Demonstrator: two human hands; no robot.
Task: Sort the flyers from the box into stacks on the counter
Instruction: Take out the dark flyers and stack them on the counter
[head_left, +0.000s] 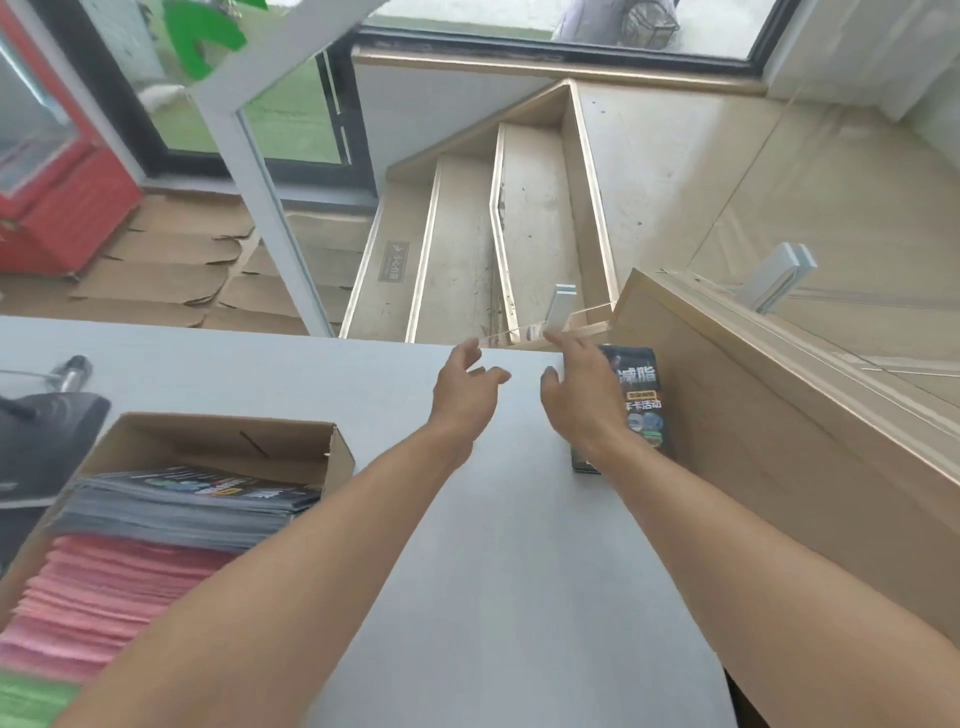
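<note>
A cardboard box (332, 452) stands on the grey counter (498, 571) at the lower left. It holds flyers in layers: dark printed flyers (197, 493) on top, pink flyers (104, 592) below, a green one (31, 701) at the bottom corner. A stack of dark flyers (644, 395) lies at the counter's far right, against the wooden wall. My right hand (582, 395) hovers over this stack's left side, fingers spread, holding nothing. My left hand (467, 389) is just to its left above bare counter, fingers apart and empty.
A wooden partition (779, 415) with a glass panel borders the counter on the right. Beyond the counter's far edge, steps (457, 234) lead down. A black object (36, 441) with a metal handle sits at the far left beside the box.
</note>
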